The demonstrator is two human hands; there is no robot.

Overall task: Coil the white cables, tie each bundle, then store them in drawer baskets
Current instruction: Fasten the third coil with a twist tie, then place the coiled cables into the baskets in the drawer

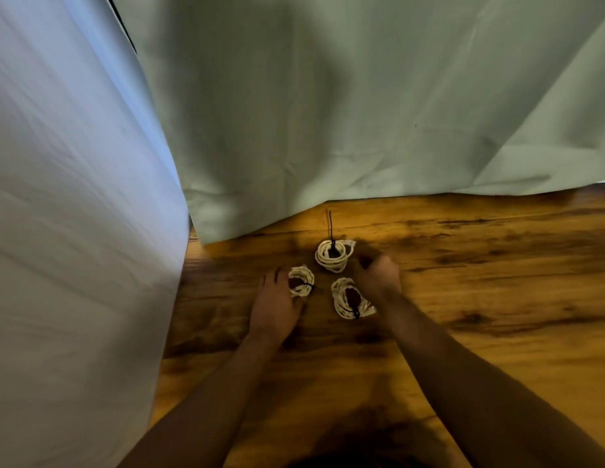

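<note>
Three coiled white cable bundles lie on the wooden table [480,298], each bound with a black tie. The far bundle [334,256] has its tie's long tail sticking up and away. My left hand [277,305] curls around the left bundle [301,282], fingers closed on its outer side. The near bundle [350,298] lies by my right wrist. My right hand [377,270] hovers between the far and near bundles, fingers curled, blurred; whether it grips anything is unclear.
A pale green cloth [328,113] hangs behind the table and drapes onto its far edge. A white sheet [75,231] covers the left side. No drawer or basket is in view.
</note>
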